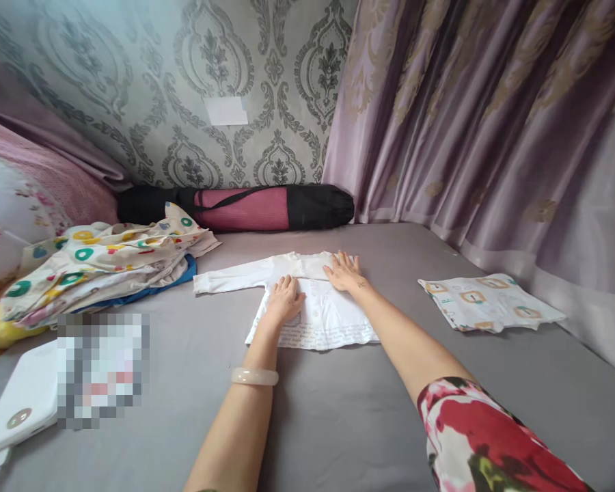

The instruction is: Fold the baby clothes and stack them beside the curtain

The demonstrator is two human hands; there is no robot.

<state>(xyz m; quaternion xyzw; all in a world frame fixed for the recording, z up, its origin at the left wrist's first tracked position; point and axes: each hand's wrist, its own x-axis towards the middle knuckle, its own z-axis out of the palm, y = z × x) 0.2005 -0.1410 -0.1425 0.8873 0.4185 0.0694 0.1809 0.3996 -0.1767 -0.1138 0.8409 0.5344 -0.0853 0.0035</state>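
A small white long-sleeved top lies spread on a grey sheet.
We see the white top [318,311] lying flat with its neckline at the far end and its hem toward us. One sleeve [230,277] stretches out to the left, nearly straight and lightly creased; on the other side, we make out a fold of cloth across the upper chest, partly covered. Small buttons run down the middle of the front, and rows of fine grey print, too small for us to read, band the slightly wavy hem on the grey sheet [328,410].
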